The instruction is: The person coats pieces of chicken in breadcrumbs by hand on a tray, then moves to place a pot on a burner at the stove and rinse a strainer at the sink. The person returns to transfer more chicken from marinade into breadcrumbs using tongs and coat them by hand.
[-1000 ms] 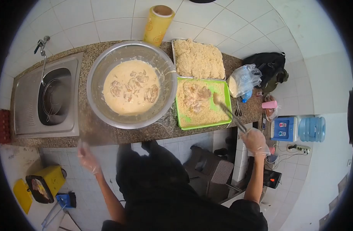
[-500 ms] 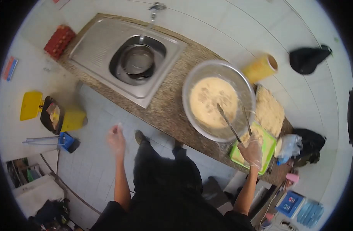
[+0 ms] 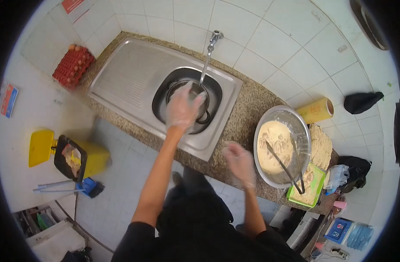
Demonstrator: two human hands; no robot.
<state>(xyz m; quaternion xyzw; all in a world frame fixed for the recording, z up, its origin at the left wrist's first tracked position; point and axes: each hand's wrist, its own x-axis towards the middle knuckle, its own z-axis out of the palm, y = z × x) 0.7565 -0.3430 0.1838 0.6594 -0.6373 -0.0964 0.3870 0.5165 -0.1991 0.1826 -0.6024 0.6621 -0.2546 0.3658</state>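
Round metal pot with dark handles [image 3: 202,112] seated in stainless-steel sink [image 3: 231,98], partly covered by gloved left hand [image 3: 182,107], fingers spread; contact cannot be told. Long metal tongs [image 3: 284,167], earlier gripped, now left across wide steel bowl [image 3: 301,131]; right hand [image 3: 240,161] thereby freed, fingers loosely bent, apart.

Bright, soft light; fisheye-bent edges

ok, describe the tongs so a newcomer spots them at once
Right of the sink, on the granite counter, stands a metal mixing bowl of batter. The tongs lean over its rim, spread open, joined end toward the green tray: the only V shape there.
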